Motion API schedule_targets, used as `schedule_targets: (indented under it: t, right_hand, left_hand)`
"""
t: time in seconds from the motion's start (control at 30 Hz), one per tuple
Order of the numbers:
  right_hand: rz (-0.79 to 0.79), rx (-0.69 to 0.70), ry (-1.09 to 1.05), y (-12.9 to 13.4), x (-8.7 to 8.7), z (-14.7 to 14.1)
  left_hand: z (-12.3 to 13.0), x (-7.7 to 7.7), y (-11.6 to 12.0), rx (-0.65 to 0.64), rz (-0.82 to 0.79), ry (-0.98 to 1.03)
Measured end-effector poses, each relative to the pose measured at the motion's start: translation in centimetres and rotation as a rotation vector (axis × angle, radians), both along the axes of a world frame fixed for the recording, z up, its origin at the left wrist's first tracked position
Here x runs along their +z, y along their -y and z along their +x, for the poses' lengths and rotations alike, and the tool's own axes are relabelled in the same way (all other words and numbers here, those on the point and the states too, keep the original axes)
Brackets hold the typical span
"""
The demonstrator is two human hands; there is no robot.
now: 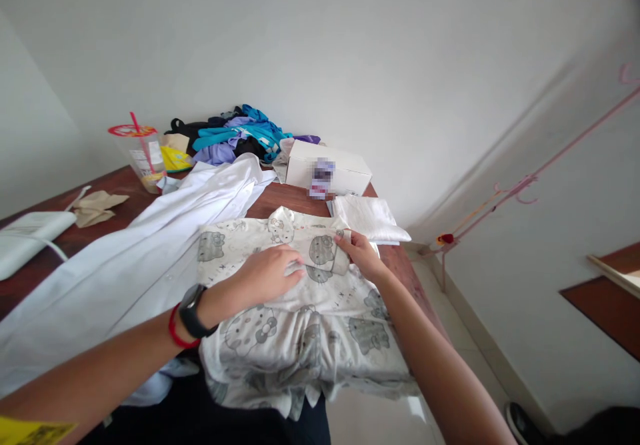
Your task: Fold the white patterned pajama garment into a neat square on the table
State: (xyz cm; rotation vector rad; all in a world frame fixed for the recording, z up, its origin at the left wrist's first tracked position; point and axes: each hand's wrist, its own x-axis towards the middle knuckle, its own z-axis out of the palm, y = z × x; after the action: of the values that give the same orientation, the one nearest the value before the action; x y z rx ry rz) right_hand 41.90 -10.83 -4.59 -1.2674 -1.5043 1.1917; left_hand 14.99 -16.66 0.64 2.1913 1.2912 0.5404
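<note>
A white pajama shirt [235, 325] with grey cartoon cat prints lies on the table in front of me, partly folded, its lower edge hanging over the front. My left hand [270, 271] rests on the middle of it, fingers stretched out and thumb a little apart. At the right side, my right hand [363, 255] pinches a folded sleeve [341, 258] of the shirt between thumb and fingers. The shirt's collar [281, 225] points toward the wall. A dark watch and a red cord circle my left wrist.
A white shirt [135, 251] spreads along the left. Behind are a white box [345, 165], a folded white cloth [370, 217], a clothes pile [240, 135] and a plastic cup [147, 158] with a straw. A white device [35, 238] with a cable and a crumpled napkin [97, 206] lie left.
</note>
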Motion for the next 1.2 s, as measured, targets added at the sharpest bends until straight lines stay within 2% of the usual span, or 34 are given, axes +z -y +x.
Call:
schedule_targets:
  t: [0.07, 0.13, 0.23, 0.3, 0.47, 0.53, 0.7, 0.77, 0.9, 1.07, 1.2]
  right_hand:
    - [0.013, -0.031, -0.069, 0.0, 0.0, -0.2]
    - [0.055, -0.068, -0.131, -0.2, 0.0, -0.4]
    - [0.106, -0.128, -0.180, -0.5, 0.1, -0.3]
    - [0.086, -0.156, -0.199, -0.6, 0.2, -0.3]
    - [0.021, -0.189, -0.256, -0.3, 0.9, -0.1]
    - [0.002, -0.199, -0.293, -0.2, 1.2, 0.0]
    - [-0.102, -0.167, -0.362, 0.0, 2.2, 0.6]
    - [-0.145, -0.149, -0.378, 0.2, 2.8, 0.9]
    - [-0.201, -0.132, -0.342, 0.6, 3.6, 1.5]
    - [-0.285, -0.010, -0.120, 1.1, 3.3, 2.4]
    - [-0.302, 0.025, -0.027, 1.0, 2.9, 3.0]
  left_hand:
    - [-2.0, -0.9, 1.6, 0.057, 0.132, -0.202]
    - [-3.7, -1.8, 2.6, 0.098, 0.201, -0.317]
    - [-5.5, -2.8, 2.8, 0.164, 0.287, -0.393]
    - [-6.2, -3.2, 2.5, 0.189, 0.347, -0.416]
    - [-6.8, -3.2, 2.4, 0.021, 0.445, -0.446]
    - [-7.1, -2.7, 2.7, -0.023, 0.445, -0.384]
    - [-8.3, -0.8, 4.3, -0.046, 0.346, -0.058]
    - [-8.6, -0.5, 5.0, -0.068, 0.319, -0.032]
    - [-8.2, -1.3, 5.9, -0.149, 0.278, -0.115]
    - [-7.6, -2.1, 5.8, -0.005, 0.337, -0.111]
    - [-8.2, -2.6, 5.7, 0.001, 0.307, -0.157]
